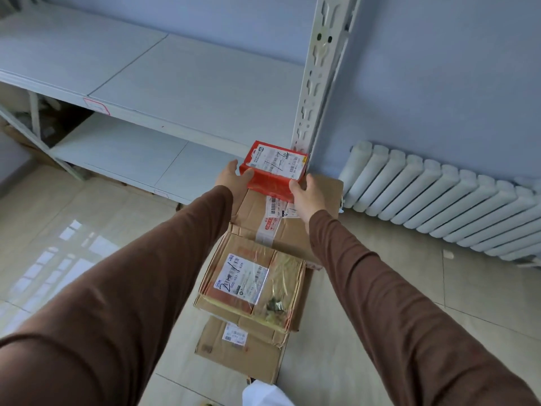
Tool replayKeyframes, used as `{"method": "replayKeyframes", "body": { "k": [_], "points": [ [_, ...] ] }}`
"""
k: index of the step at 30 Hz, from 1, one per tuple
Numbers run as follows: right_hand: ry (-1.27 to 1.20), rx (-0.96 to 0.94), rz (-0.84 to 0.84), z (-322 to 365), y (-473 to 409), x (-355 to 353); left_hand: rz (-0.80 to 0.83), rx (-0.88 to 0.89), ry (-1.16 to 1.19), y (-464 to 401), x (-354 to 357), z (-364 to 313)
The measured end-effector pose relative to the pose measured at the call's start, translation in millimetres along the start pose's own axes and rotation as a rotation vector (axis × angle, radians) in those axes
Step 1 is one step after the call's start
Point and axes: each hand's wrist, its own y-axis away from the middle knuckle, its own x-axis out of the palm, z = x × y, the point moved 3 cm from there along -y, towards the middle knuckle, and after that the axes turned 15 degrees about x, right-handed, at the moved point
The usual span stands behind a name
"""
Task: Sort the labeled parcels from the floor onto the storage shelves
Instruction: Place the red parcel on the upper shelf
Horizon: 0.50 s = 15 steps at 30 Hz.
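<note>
Between my two outstretched hands sits a small red cardboard parcel with a white shipping label [273, 168], held up in the air just in front of the white metal shelving upright [317, 83]. Its long axis runs roughly left to right across my view, slightly tilted so the right end sits a little lower and farther, and the labelled face points up toward me. My left hand [231, 180] holds the parcel's left end, thumb curled onto the near red side and the other fingers reaching up along the end. My right hand [307, 191] holds the near right corner, fingers curled over the front edge. Both grips are narrow, closed onto the parcel, which spans the gap between them. Brown long sleeves [146, 273] cover both arms.

Below the held parcel I see a large brown cardboard box with tape and a barcode label [292, 227] on the tiled floor [87, 230]. Nearer to me a flatter brown carton with a white label under clear tape [251, 282] lies on top of another flat brown carton [240, 347]. White storage shelves [175, 83] stand to the left, the lower shelf board near the parcel's left end. A white ribbed radiator [439, 200] runs along the blue wall at right.
</note>
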Motion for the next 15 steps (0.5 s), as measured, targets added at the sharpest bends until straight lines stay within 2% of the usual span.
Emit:
{"method": "replayKeyframes", "body": {
  "k": [3,7,11,15],
  "points": [
    [-0.054,0.028,0.022,-2,-10,6,-0.019,0.006,0.06,-7,8,3],
    [-0.115,-0.027,0.034,0,-7,15,-0.17,0.012,0.22,4,0,6],
    [-0.168,-0.183,0.044,22,13,35,-0.346,0.069,0.303,28,-41,4],
    [-0.26,-0.311,0.17,54,48,71,-0.517,0.169,0.375,67,-105,-1]
  ]
}}
